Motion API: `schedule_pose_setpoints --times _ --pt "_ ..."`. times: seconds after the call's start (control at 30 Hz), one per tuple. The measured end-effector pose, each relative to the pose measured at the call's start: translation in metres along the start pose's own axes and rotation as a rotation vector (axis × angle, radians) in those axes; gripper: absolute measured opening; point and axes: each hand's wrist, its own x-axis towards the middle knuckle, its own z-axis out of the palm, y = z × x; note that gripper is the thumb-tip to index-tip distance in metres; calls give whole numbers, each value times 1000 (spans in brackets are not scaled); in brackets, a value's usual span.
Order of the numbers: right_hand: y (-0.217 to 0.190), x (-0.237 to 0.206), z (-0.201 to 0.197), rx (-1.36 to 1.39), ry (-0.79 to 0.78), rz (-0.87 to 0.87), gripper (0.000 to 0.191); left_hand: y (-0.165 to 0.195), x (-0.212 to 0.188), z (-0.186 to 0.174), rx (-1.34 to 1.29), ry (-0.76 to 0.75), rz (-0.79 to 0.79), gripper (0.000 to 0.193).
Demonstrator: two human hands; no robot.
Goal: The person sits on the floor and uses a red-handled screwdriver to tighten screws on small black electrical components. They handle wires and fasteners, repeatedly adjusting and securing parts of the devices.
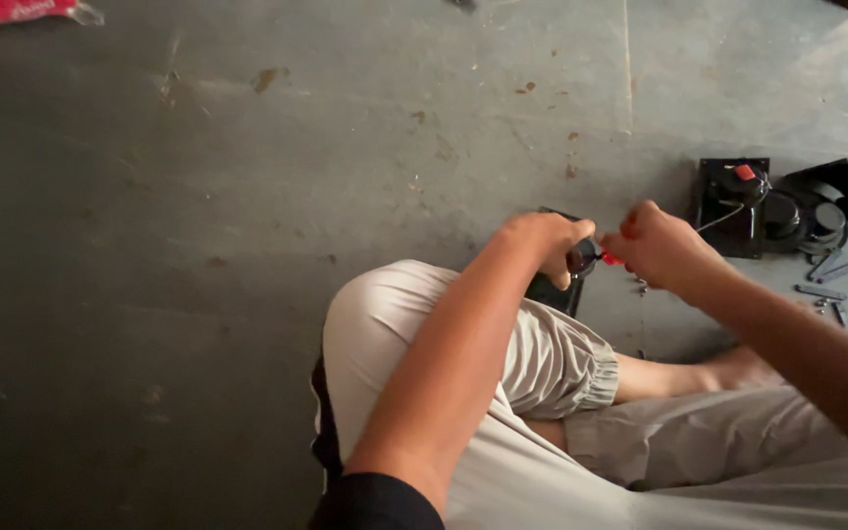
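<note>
Left hand point(549, 242) closed on small black part point(581, 256), over raised knee point(395, 314). Right hand point(662, 247) fisted just beside it, pinching red piece point(611, 260) against part. Thin wire point(723, 218) running from right hand to black plate point(732, 206) (red tab on top). Black rings point(809, 221), loose bolts point(826, 280) near plate on grey floor point(247, 196). Red bag point(12, 10) at far corner.
</note>
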Motion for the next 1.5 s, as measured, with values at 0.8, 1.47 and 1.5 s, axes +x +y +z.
schedule_pose_setpoints --times 0.8,1.47,1.5 --pt "-1 0 -12 -653 -8 -376 44 11 -10 -9 -8 -37 -69 87" --pt "0 30 -10 -332 -234 74 53 6 -12 -5 -10 51 -23 77" --pt "3 27 -10 -347 -109 -127 52 6 -12 -5 -16 33 -28 76"
